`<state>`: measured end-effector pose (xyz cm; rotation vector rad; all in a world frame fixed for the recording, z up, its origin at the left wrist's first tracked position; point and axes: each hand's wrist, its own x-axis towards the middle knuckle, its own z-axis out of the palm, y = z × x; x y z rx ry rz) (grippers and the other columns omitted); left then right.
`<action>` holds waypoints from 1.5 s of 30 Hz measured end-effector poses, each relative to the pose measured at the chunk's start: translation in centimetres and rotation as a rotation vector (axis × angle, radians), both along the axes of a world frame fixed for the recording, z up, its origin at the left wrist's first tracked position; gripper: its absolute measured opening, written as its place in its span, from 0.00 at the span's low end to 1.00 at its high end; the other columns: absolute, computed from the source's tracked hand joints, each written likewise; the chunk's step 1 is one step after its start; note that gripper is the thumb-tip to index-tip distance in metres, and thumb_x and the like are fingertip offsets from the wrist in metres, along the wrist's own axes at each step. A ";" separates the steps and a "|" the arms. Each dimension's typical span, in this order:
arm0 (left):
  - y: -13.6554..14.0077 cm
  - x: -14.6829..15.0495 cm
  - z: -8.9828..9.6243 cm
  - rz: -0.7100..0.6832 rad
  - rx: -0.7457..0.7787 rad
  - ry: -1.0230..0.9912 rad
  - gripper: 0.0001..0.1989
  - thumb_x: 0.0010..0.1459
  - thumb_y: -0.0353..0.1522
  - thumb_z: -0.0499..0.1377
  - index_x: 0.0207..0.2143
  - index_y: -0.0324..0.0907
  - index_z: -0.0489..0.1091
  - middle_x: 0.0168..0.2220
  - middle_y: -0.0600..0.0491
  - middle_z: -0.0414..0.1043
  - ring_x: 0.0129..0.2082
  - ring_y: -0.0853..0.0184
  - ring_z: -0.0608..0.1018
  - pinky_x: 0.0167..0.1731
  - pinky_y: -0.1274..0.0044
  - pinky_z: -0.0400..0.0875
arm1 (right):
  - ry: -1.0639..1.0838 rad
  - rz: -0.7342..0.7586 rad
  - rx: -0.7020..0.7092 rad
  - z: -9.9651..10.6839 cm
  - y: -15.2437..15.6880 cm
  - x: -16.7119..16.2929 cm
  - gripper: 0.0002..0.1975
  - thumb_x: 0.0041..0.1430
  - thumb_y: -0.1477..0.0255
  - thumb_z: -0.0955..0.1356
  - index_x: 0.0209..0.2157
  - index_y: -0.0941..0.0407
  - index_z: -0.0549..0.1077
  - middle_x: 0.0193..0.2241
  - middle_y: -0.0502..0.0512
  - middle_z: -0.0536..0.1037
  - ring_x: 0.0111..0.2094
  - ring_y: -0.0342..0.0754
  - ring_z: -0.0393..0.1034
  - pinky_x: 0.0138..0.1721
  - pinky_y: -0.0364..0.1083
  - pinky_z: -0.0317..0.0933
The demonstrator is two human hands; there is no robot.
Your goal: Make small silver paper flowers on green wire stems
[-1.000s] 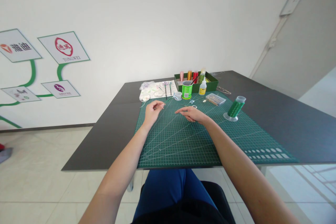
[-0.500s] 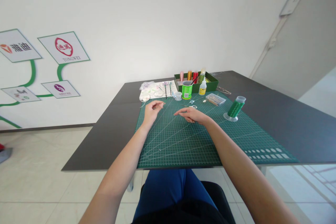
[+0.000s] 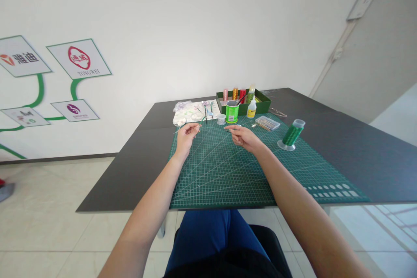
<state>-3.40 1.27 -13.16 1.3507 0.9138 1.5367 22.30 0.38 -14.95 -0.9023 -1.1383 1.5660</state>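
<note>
My left hand [image 3: 187,137] is closed in a pinch above the back left part of the green cutting mat [image 3: 221,173]. From its fingertips a thin green stem [image 3: 203,119] slants up to the right, with a small pale blue piece [image 3: 210,113] near its tip. To the right, my right hand [image 3: 243,136] has thumb and index finger brought together pointing left, the other fingers curled. What lies in that pinch is too small to make out. The white-handled scissors seen earlier are largely hidden behind this hand. A small clear cup [image 3: 221,119] stands beyond both hands.
Behind my hands stand a green can [image 3: 232,113], a glue bottle [image 3: 251,108] and a green box [image 3: 265,103] with thread spools. A clear case [image 3: 269,123] and a green thread spool [image 3: 293,134] are at right. White paper [image 3: 182,117] lies back left.
My right hand has moved slightly up and right, over where the scissors lay, its fingers drawing together. My left hand has shifted slightly left; the pale blue piece has moved left and up.
</note>
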 end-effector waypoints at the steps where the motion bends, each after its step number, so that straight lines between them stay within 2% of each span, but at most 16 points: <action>1: 0.0 0.0 0.0 0.004 -0.010 -0.014 0.15 0.46 0.39 0.72 0.34 0.39 0.80 0.27 0.52 0.76 0.22 0.74 0.68 0.21 0.81 0.58 | 0.036 -0.001 -0.001 0.1 0.0 0.1 0.17 0.54 0.70 0.72 0.46 0.59 0.72 0.13 0.40 0.60 0.14 0.38 0.48 0.18 0.40 0.39; 3: 0.1 -0.1 0.0 0.009 -0.028 -0.038 0.16 0.45 0.40 0.72 0.34 0.39 0.79 0.25 0.53 0.75 0.20 0.75 0.66 0.20 0.82 0.56 | 0.083 -0.016 -0.004 0.3 0.0 0.2 0.16 0.54 0.71 0.71 0.46 0.58 0.72 0.13 0.39 0.59 0.15 0.38 0.47 0.18 0.40 0.39; 5: 0.2 -0.1 0.0 0.016 -0.041 -0.056 0.17 0.44 0.40 0.72 0.34 0.39 0.79 0.25 0.54 0.74 0.19 0.76 0.64 0.19 0.82 0.54 | 0.038 -0.084 -0.005 0.3 0.1 0.3 0.14 0.56 0.72 0.69 0.45 0.58 0.72 0.14 0.39 0.58 0.14 0.38 0.47 0.18 0.40 0.41; 9: 0.2 0.0 0.0 0.034 -0.037 -0.045 0.17 0.44 0.40 0.73 0.34 0.40 0.79 0.26 0.52 0.76 0.20 0.75 0.66 0.19 0.81 0.56 | -0.314 -0.380 -0.011 -0.3 0.5 0.3 0.10 0.59 0.73 0.65 0.43 0.57 0.72 0.16 0.43 0.64 0.15 0.41 0.55 0.20 0.41 0.49; 12: 0.1 -0.1 0.1 0.043 -0.004 0.013 0.15 0.46 0.40 0.72 0.34 0.40 0.80 0.28 0.51 0.77 0.24 0.72 0.71 0.22 0.81 0.60 | -0.444 -0.533 0.001 -1.1 1.0 0.3 0.10 0.56 0.76 0.67 0.41 0.56 0.71 0.21 0.47 0.71 0.20 0.44 0.63 0.24 0.43 0.56; 14: 0.1 -0.1 0.0 0.043 0.018 0.050 0.15 0.47 0.40 0.71 0.34 0.40 0.80 0.28 0.51 0.77 0.26 0.70 0.73 0.23 0.80 0.62 | -0.524 -0.619 0.063 -1.4 1.3 0.3 0.11 0.53 0.77 0.69 0.40 0.56 0.72 0.25 0.50 0.75 0.25 0.45 0.68 0.32 0.46 0.63; 17: 0.1 0.0 -0.3 0.028 0.035 0.091 0.14 0.48 0.40 0.70 0.34 0.39 0.80 0.28 0.51 0.77 0.25 0.70 0.73 0.23 0.80 0.63 | -0.642 -0.698 0.316 -1.5 1.3 -0.1 0.14 0.52 0.75 0.69 0.43 0.57 0.75 0.38 0.58 0.80 0.38 0.51 0.73 0.46 0.53 0.67; 19: 0.1 0.1 -0.5 0.019 0.041 0.120 0.14 0.49 0.40 0.70 0.34 0.40 0.80 0.27 0.52 0.77 0.24 0.71 0.71 0.23 0.80 0.63 | -0.646 -0.662 0.486 -1.4 1.1 -0.7 0.16 0.54 0.71 0.69 0.46 0.57 0.75 0.46 0.63 0.80 0.47 0.55 0.74 0.49 0.56 0.67; 21: -0.1 0.4 -0.7 0.009 0.043 0.144 0.14 0.50 0.40 0.69 0.35 0.40 0.80 0.27 0.52 0.76 0.24 0.72 0.70 0.23 0.80 0.63 | -0.588 -0.553 0.553 -1.2 0.6 -1.5 0.17 0.57 0.67 0.69 0.48 0.56 0.75 0.50 0.64 0.80 0.52 0.57 0.73 0.51 0.58 0.66; 25: -0.8 1.1 -0.8 -0.054 -0.005 0.143 0.13 0.50 0.39 0.69 0.36 0.40 0.79 0.27 0.53 0.76 0.22 0.73 0.69 0.21 0.81 0.61 | -0.475 -0.296 0.562 -1.1 -0.4 -3.5 0.18 0.61 0.64 0.70 0.52 0.54 0.74 0.56 0.64 0.77 0.58 0.56 0.71 0.56 0.57 0.64; 28: -1.3 1.7 -1.0 -0.116 -0.055 0.135 0.16 0.49 0.41 0.70 0.36 0.39 0.79 0.24 0.53 0.74 0.21 0.72 0.70 0.18 0.81 0.58 | -0.383 -0.135 0.525 -1.3 -0.9 -4.8 0.22 0.60 0.64 0.72 0.54 0.53 0.73 0.55 0.63 0.78 0.59 0.55 0.71 0.58 0.57 0.63; 33: -1.6 2.1 -1.1 -0.186 -0.093 0.093 0.20 0.47 0.43 0.71 0.35 0.38 0.77 0.20 0.55 0.70 0.19 0.72 0.70 0.16 0.81 0.57 | -0.260 0.038 0.370 -1.6 -1.5 -6.2 0.28 0.56 0.62 0.74 0.56 0.56 0.70 0.46 0.61 0.83 0.48 0.53 0.78 0.52 0.53 0.69; 36: -1.7 2.2 -1.0 -0.194 -0.103 0.095 0.19 0.47 0.43 0.71 0.35 0.37 0.77 0.18 0.56 0.69 0.18 0.73 0.69 0.16 0.81 0.57 | -0.216 0.118 0.328 -1.5 -1.8 -6.6 0.29 0.57 0.59 0.74 0.56 0.58 0.69 0.32 0.56 0.84 0.35 0.50 0.80 0.42 0.50 0.72; 38: -1.8 2.2 -1.0 -0.191 -0.100 0.104 0.19 0.48 0.42 0.71 0.36 0.37 0.77 0.18 0.56 0.68 0.18 0.73 0.69 0.15 0.81 0.57 | -0.235 0.151 0.334 -1.3 -2.0 -6.7 0.28 0.59 0.57 0.72 0.55 0.59 0.70 0.23 0.50 0.80 0.25 0.46 0.75 0.32 0.46 0.70; 40: -1.8 2.2 -0.9 -0.186 -0.098 0.111 0.19 0.47 0.42 0.71 0.36 0.37 0.77 0.18 0.56 0.68 0.18 0.73 0.69 0.15 0.81 0.56 | -0.283 0.147 0.354 -1.1 -2.1 -6.6 0.27 0.59 0.57 0.71 0.53 0.60 0.71 0.17 0.46 0.75 0.19 0.43 0.69 0.25 0.43 0.65; 45: -1.8 2.1 -1.1 -0.169 -0.103 0.139 0.18 0.48 0.42 0.71 0.36 0.38 0.78 0.21 0.55 0.71 0.18 0.73 0.68 0.16 0.81 0.55 | -0.372 0.097 0.379 -0.8 -2.0 -6.1 0.24 0.59 0.57 0.69 0.48 0.62 0.74 0.13 0.43 0.69 0.14 0.40 0.59 0.19 0.40 0.54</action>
